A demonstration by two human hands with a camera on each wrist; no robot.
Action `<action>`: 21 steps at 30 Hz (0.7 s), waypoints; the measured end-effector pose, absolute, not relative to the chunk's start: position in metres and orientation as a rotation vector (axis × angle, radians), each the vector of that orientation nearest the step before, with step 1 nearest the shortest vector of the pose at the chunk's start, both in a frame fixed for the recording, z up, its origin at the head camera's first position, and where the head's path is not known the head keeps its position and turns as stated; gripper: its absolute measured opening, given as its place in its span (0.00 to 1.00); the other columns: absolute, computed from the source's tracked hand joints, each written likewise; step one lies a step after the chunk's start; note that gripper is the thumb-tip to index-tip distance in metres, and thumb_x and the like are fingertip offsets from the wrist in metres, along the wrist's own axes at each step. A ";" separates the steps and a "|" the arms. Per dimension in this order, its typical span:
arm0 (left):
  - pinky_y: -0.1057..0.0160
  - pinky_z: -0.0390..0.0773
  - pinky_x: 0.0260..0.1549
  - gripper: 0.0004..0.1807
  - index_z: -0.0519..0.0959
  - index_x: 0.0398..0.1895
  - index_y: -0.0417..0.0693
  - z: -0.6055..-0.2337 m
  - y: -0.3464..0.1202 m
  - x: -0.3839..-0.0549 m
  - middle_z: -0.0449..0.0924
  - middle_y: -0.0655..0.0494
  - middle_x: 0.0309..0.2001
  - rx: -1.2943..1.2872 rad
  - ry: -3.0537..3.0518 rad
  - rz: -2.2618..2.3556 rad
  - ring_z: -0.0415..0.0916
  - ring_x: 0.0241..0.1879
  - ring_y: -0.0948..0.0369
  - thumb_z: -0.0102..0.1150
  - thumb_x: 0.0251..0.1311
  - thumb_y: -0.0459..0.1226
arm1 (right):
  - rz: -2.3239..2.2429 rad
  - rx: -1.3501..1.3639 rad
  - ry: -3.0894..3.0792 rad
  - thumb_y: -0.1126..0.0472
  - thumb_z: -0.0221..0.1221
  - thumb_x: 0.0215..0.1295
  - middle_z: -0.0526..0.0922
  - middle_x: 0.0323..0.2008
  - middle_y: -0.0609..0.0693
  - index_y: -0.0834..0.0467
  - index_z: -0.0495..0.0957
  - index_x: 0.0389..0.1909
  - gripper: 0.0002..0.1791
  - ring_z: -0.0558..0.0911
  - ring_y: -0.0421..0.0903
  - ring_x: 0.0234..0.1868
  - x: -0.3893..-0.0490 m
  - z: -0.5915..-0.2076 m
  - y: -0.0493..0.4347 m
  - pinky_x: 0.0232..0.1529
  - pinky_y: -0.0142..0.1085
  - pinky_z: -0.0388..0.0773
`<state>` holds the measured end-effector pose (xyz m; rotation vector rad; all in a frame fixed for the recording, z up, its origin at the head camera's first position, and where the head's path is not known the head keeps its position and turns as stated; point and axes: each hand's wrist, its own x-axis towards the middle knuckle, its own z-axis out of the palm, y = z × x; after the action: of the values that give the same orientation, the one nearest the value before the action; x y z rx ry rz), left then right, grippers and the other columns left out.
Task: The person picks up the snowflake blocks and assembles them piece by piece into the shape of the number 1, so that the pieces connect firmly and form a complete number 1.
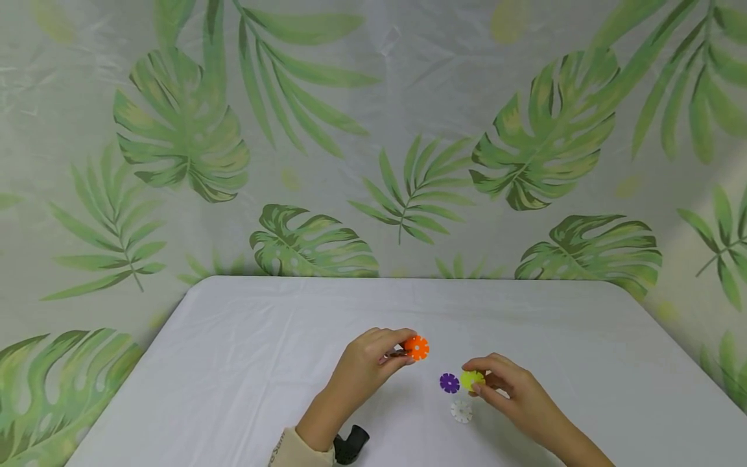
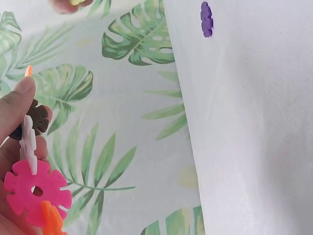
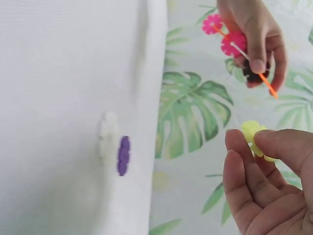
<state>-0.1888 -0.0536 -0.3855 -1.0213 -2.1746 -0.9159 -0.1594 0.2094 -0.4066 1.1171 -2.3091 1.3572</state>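
Observation:
My left hand holds a chain of slotted plastic discs above the table. An orange disc is pinched at its tip; the left wrist view shows a dark disc, a white disc, a pink disc and another orange one joined edge to edge. Across from it, my right hand pinches a single yellow disc between thumb and fingers, apart from the chain. A purple disc and a loose white disc lie on the table near the right hand.
A white cloth covers the table, whose far edge meets a leaf-print backdrop. Beside the left sleeve is a black object at the bottom of the head view.

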 end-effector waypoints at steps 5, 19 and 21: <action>0.78 0.71 0.32 0.18 0.79 0.43 0.48 -0.385 -0.054 -0.189 0.80 0.60 0.34 -1.025 -2.157 -0.914 0.72 0.31 0.66 0.68 0.44 0.37 | 1.363 1.055 -2.305 0.80 0.57 0.51 0.76 0.35 0.51 0.60 0.73 0.48 0.23 0.80 0.43 0.30 -0.164 -0.395 0.208 0.27 0.32 0.78; 0.79 0.70 0.30 0.18 0.79 0.43 0.49 -0.384 -0.053 -0.187 0.79 0.62 0.33 -1.007 -2.208 -0.928 0.71 0.30 0.67 0.67 0.45 0.37 | 1.485 0.964 -2.247 0.77 0.58 0.53 0.78 0.36 0.53 0.62 0.73 0.47 0.19 0.80 0.44 0.28 -0.174 -0.376 0.193 0.29 0.36 0.79; 0.79 0.70 0.30 0.18 0.79 0.43 0.49 -0.384 -0.053 -0.186 0.79 0.62 0.34 -1.010 -2.206 -0.935 0.71 0.30 0.67 0.67 0.46 0.37 | 1.491 0.963 -2.239 0.77 0.58 0.53 0.78 0.37 0.53 0.62 0.73 0.46 0.18 0.80 0.45 0.28 -0.175 -0.375 0.189 0.29 0.37 0.79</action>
<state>-0.1862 -0.0527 -0.3837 -1.0100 -2.2062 -0.9353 -0.1751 0.1894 -0.3750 0.9630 -2.2388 1.4915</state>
